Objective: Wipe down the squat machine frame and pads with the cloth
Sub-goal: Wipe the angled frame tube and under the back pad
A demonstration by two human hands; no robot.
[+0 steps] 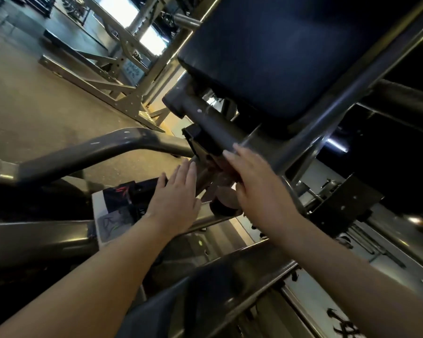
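Left hand (pixel 176 203), right hand (pixel 257 189) at frame (pixel 217 128)

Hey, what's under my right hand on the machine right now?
A brownish cloth bunched between the right hand and the grey frame bar. The hand covers most of it, so how much cloth is there, and whether the thumb pinches it, cannot be seen.

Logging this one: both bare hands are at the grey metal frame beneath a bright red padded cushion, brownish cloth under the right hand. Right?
No: the head view shows the padded cushion is dark navy blue, not bright red. The rest stands: the left hand and right hand are at the grey metal frame beneath it, brownish cloth under the right hand.
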